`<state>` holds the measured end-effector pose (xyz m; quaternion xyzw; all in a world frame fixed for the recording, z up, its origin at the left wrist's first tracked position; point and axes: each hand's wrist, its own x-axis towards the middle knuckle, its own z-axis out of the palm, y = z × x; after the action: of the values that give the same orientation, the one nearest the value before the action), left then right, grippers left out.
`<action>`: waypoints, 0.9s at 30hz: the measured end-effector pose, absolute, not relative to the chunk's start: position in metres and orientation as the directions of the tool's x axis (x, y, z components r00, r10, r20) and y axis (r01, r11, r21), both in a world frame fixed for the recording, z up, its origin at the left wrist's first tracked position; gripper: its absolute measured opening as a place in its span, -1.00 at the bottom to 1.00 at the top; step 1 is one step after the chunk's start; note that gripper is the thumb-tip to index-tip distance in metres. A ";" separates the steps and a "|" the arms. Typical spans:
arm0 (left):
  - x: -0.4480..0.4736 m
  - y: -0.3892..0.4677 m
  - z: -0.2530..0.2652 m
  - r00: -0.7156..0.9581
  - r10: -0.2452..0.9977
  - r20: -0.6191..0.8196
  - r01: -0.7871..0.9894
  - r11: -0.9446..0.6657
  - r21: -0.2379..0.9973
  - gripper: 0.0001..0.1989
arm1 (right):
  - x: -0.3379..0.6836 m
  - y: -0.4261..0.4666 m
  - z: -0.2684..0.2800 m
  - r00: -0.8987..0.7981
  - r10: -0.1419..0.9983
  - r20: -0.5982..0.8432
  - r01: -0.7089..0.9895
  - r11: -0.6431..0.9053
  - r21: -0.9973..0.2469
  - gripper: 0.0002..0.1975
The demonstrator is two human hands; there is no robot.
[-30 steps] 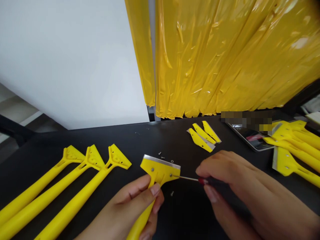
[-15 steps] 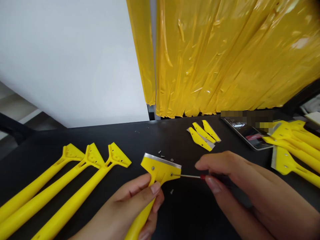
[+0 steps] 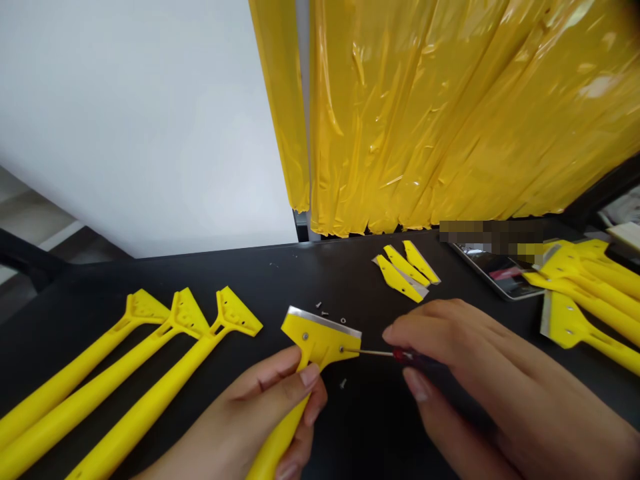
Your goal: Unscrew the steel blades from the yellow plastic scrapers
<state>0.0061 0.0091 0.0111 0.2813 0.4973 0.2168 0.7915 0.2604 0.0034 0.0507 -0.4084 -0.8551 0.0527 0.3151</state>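
Note:
My left hand [image 3: 273, 407] is wrapped round the handle of a yellow scraper [image 3: 320, 340], just below its wide head. A silver blade edge runs along the top of that head, and two screws show in its face. A screwdriver [image 3: 373, 353] with a thin shaft and red-tinted handle meets the right-hand screw [image 3: 342, 349]. My right hand [image 3: 475, 380] has the screwdriver handle between thumb and fingers; the handle's rear is hidden by the hand. Small loose screws [image 3: 343, 384] and a nut [image 3: 343, 321] lie on the black table around the scraper head.
Three yellow handles [image 3: 165, 393] without blades lie at the left. Several yellow cover plates with blades [image 3: 403, 277] rest behind my right hand. Bladed scrapers [image 3: 570, 320] are piled at the right beside a phone [image 3: 493, 273]. Yellow plastic sheeting [image 3: 425, 120] hangs behind the table.
My right thumb and fingers have shifted slightly on the screwdriver, the thumb now lower and more of the red handle showing. The scraper and my left hand have hardly moved.

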 end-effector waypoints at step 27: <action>0.005 0.009 0.005 0.526 0.616 -0.586 0.065 0.658 0.750 -0.64 | 0.262 0.002 0.050 -0.517 0.639 0.570 0.590 0.748 -0.303 -0.65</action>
<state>0.0048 0.0086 0.0045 0.3746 0.4544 0.1746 0.7891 0.2625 0.0024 0.0500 -0.3531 -0.8702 0.0356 0.3417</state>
